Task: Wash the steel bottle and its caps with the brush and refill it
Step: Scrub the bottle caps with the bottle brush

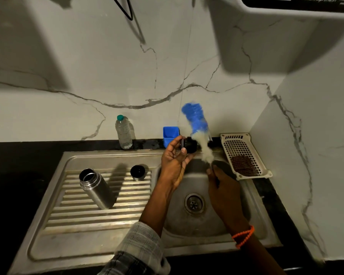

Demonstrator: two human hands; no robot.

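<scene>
The uncapped steel bottle [95, 188] stands on the ribbed drainboard at the left. A steel cup-shaped cap [138, 172] stands upright behind it, near the basin's edge. Over the basin, my left hand [175, 157] pinches a small black inner cap [190, 147] between fingers and thumb. My right hand [219, 182] grips the handle of a bottle brush [197, 124] with blue and pale bristles. The brush is blurred and its pale bristles are against the black cap.
The steel sink [193, 203] has a drain in the basin below my hands. A clear plastic bottle [124, 132] with a green lid, a blue holder [170, 135] and a white basket [244, 153] with a dark scrubber stand along the back ledge.
</scene>
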